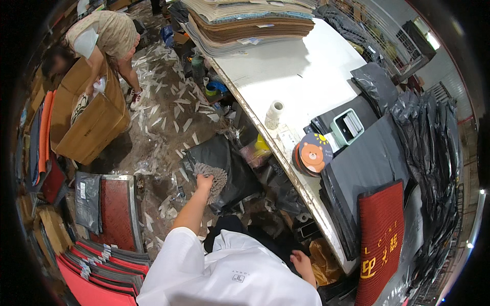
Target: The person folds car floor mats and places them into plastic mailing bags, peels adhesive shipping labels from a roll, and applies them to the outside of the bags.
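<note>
My left hand [205, 183] reaches forward and grips the near edge of a grey-brown, nubby mat [217, 176]. The mat lies against a black plastic bag [240, 176] in front of me, low beside the table. My right hand [301, 262] hangs at my right side by the table's near edge, fingers loosely bent and holding nothing visible. Close to it is a crumpled brown-yellow wrapping [324, 262]. A dark red mat with yellow characters [383, 229] stands upright at the table's near right corner.
The white table [326, 56] carries stacked mats [255, 30], a plastic film roll [274, 113], round bear-print mats [312, 155] and black bags [370, 148]. Pale scraps litter the floor [166, 102]. At the far left, another person [104, 35] bends over a large cardboard box [89, 117].
</note>
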The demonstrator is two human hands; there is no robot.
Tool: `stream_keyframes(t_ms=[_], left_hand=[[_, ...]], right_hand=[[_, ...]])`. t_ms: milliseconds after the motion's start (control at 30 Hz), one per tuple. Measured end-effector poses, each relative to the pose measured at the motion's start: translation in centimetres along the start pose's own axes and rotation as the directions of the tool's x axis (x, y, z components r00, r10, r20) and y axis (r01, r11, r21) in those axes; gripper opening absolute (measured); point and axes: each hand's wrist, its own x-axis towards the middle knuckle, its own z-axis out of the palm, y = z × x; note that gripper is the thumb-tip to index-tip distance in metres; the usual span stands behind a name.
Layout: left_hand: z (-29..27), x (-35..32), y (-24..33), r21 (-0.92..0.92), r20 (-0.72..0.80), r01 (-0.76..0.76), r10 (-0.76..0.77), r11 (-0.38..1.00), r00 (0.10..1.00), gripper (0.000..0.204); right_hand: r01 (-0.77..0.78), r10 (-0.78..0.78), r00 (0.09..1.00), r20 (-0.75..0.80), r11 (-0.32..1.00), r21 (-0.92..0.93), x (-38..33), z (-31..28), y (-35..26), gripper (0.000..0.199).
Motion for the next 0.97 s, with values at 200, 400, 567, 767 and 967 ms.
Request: stream_keyframes(t_ms=[200, 400, 567, 767, 967], left_hand=[[3.3, 3.6, 3.3, 0.194, -0.118, -0.050, 0.073, 0.980, 0.990, 0.057], [4.2, 1.7, 9.8, -0.230, -0.142, 0.006, -0.040, 0.973, 0.989, 0.056], [2.3, -0.9, 20.0, -0.543, -0.306, -0.455, 0.338, 0.706, 0.890, 0.046], [5.5, -7.6, 35.0, -0.511, 0.032, -0.712, 0.838, 0.482, 0.545, 0.018], [18.3, -8.6, 34.4, 0.093, 0.605, -0.994, 0.789, 0.063, 0.107, 0.072]], right_hand=[[-0.381, 0.391, 0.920, -0.002, 0.898, 0.221, -6.3, -0.8, 11.3, 0.017], [-0.614, 0.700, 0.706, -0.109, 0.681, 0.399, -11.0, 1.2, 15.4, 0.019], [-0.554, 0.579, 0.812, -0.077, 0.804, 0.216, -8.9, 2.3, 9.8, 0.019], [-0.332, 0.360, 0.928, -0.097, 0.916, 0.225, -4.7, 5.4, 11.3, 0.020], [-0.236, 0.323, 0.914, -0.247, 0.916, 0.324, -3.9, 5.6, 9.3, 0.022]])
